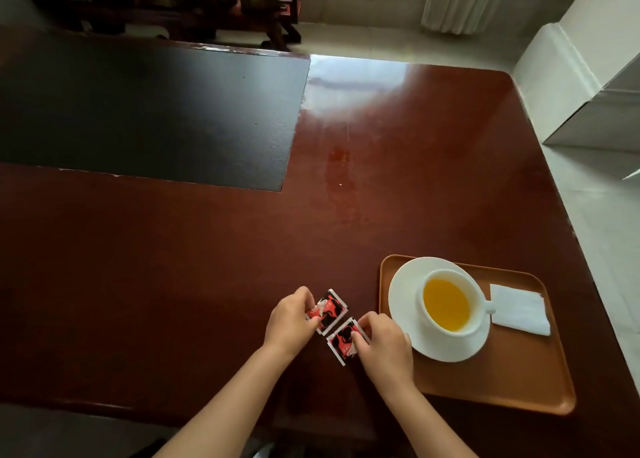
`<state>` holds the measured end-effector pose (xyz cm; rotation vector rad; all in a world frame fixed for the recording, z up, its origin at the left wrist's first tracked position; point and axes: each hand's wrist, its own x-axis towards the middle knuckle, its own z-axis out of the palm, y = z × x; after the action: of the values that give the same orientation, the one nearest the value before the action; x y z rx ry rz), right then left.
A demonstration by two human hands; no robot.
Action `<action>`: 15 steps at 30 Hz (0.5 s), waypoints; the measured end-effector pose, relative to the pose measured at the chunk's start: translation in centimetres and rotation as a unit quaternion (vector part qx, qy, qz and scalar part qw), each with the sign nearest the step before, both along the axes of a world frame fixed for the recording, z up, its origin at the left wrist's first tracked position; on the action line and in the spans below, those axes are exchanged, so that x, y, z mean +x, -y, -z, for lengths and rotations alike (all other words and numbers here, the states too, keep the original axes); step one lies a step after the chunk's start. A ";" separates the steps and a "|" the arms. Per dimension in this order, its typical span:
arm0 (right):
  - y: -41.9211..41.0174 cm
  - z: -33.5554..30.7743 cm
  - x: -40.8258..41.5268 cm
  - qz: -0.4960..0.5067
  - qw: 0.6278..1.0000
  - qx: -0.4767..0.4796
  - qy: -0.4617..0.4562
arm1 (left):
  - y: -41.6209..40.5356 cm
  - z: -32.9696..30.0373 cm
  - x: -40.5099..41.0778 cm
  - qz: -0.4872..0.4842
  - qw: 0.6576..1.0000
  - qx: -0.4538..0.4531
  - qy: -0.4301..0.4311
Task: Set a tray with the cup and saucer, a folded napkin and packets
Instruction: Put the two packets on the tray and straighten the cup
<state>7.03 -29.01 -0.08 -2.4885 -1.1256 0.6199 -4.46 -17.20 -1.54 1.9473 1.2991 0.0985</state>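
Note:
An orange-brown tray [512,385] lies on the table at the lower right. On it a white saucer [403,295] carries a white cup [446,303] of yellow liquid, and a folded white napkin [519,308] lies to the cup's right. Two red-and-black packets rest on the table just left of the tray. My left hand [289,321] pinches the left edge of the upper packet [330,310]. My right hand [384,347] pinches the right edge of the lower packet [341,343].
The dark red wooden table [398,180] has a black inset panel [149,111] at the upper left. Its right edge runs beside a pale tiled floor and a white cabinet [588,77]. Dark wooden furniture stands beyond the far edge.

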 end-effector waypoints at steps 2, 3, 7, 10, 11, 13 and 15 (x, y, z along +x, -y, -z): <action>0.0 -0.5 0.4 0.050 0.993 0.037 -0.096 | -0.2 -0.2 -0.8 -0.064 0.996 -0.049 0.034; 0.0 -0.6 0.6 0.072 0.987 0.048 -0.136 | -0.4 -0.4 -1.3 -0.090 0.992 -0.074 0.046; -0.2 -1.6 1.3 0.167 0.942 0.093 -0.275 | -1.2 -1.3 -3.3 -0.214 0.927 -0.263 0.159; -0.4 -3.3 1.9 0.191 0.895 0.152 -0.374 | -1.5 -2.5 -4.1 -0.268 0.866 -0.344 0.242; -0.6 -3.9 2.2 0.179 0.889 0.167 -0.386 | -1.5 -2.9 -4.2 -0.275 0.858 -0.348 0.261; -0.9 -5.3 2.6 0.156 0.886 0.191 -0.394 | -1.6 -3.9 -4.1 -0.284 0.844 -0.350 0.293; -1.2 -6.5 2.9 0.151 0.875 0.210 -0.409 | -1.7 -4.8 -3.8 -0.289 0.834 -0.344 0.320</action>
<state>9.97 -27.77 6.46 -1.6769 -0.4553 1.0515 -8.28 -15.49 3.30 0.7570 1.1766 0.4686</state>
